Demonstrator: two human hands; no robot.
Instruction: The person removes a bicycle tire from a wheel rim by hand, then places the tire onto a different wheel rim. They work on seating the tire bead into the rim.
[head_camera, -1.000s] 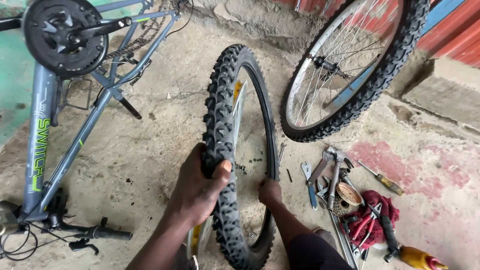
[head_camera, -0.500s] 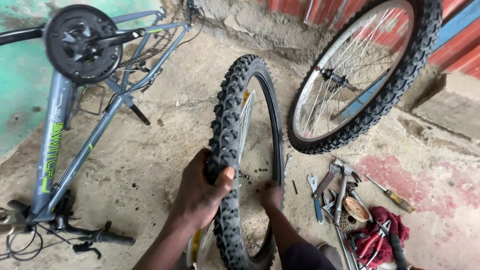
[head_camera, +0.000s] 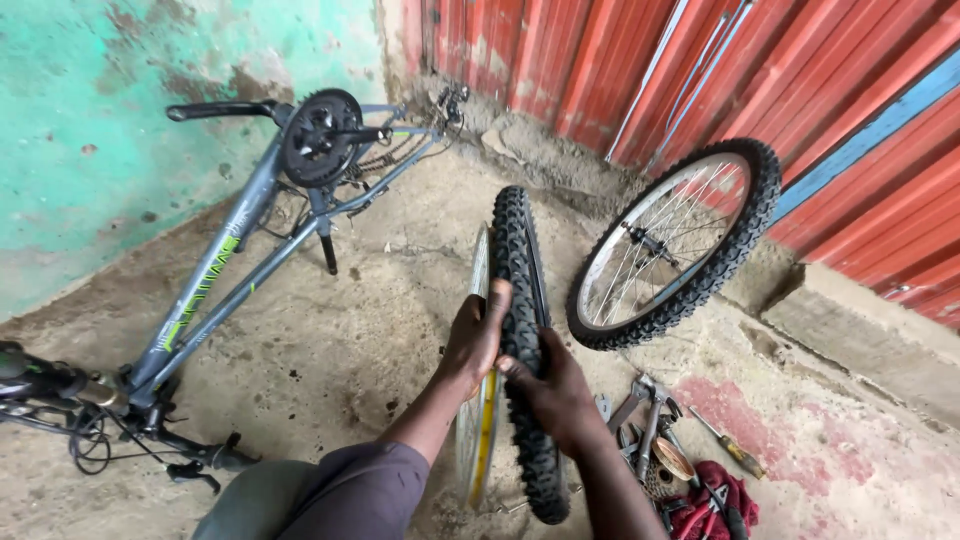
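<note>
- Lower centre of the frame: left hand (head_camera: 476, 340) clamped on the near-left edge of a knobby tyre (head_camera: 522, 350), fingers wrapped over the tread; silver rim (head_camera: 477, 400) with a yellow strip just left of it, half out of the tyre.
- Right beside it, slightly lower: right hand (head_camera: 550, 392) closed on the same tyre from the right, thumb pressed into the tread, about as near as the left.
- Tyre upright between both hands, long axis running from bottom centre up toward the middle of the frame, edge-on to the camera.
- Lower right: pliers (head_camera: 645, 415), a screwdriver (head_camera: 731, 444) and a red cloth (head_camera: 715, 505) scattered on the concrete floor (head_camera: 380, 330), apart from the hands.
- Centre right: second spoked wheel (head_camera: 675, 245) leaned against a red corrugated wall (head_camera: 850, 110).
- Upper left: upturned grey bicycle frame (head_camera: 230, 270), wheels off, before a green wall (head_camera: 120, 130).
</note>
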